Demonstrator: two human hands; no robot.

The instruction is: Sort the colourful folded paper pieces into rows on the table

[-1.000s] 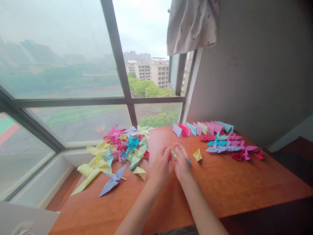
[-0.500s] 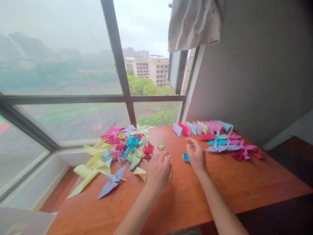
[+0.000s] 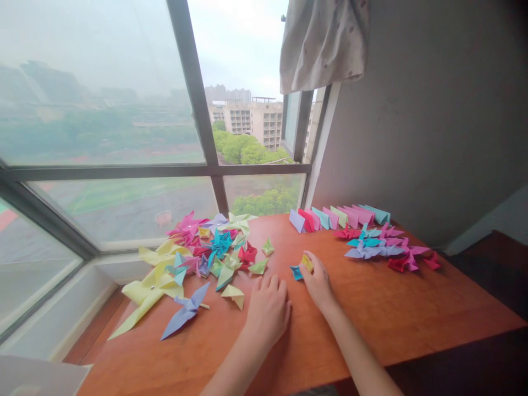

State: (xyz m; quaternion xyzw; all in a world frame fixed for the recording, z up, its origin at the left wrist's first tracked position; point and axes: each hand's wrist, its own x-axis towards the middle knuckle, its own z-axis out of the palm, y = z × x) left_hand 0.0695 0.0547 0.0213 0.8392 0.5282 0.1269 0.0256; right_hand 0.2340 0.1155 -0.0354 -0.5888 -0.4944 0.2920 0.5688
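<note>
Between thumb and fingers, my right hand (image 3: 318, 283) pinches a small yellow folded paper (image 3: 307, 262). A small blue folded paper (image 3: 296, 273) lies against its left side, near my thumb. My left hand (image 3: 270, 307) rests palm down on the wooden table (image 3: 313, 341), fingers stretched forward and nothing seen in them. Just beyond its fingertips is a light green folded paper (image 3: 258, 267), with a smaller green one (image 3: 268, 247) behind it. A pale yellow folded piece (image 3: 234, 296) sits left of that hand.
Colourful origami and pinwheels (image 3: 220, 245) crowd the left of the table, with a blue-violet crane (image 3: 185, 311) in front. At the back right stands a row of folded papers (image 3: 342, 216); flatter cranes (image 3: 373, 250) lie before it. A window frame (image 3: 165, 171) borders the far side.
My right hand has moved slightly left and now holds the yellow paper beside the blue one. My left hand has settled lower, and the light green paper beyond its fingers has come into view.
</note>
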